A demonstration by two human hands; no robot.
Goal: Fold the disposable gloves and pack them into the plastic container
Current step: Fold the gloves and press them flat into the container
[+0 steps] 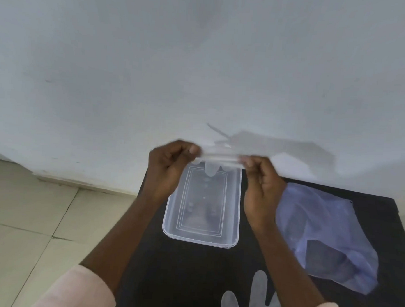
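clear plastic container (203, 207) — rectangular, shallow, open side up, lying flat with its long axis running away from the viewer; stepped ridges show on its floor, which looks bare. translucent disposable glove (216, 157) — stretched into a narrow horizontal band above the container's far end, one fingertip lobe hanging down over the rim. further gloves (257, 299) — pale, translucent, fingers pointing away from the viewer, lying flat near the lower edge, well apart from the container.
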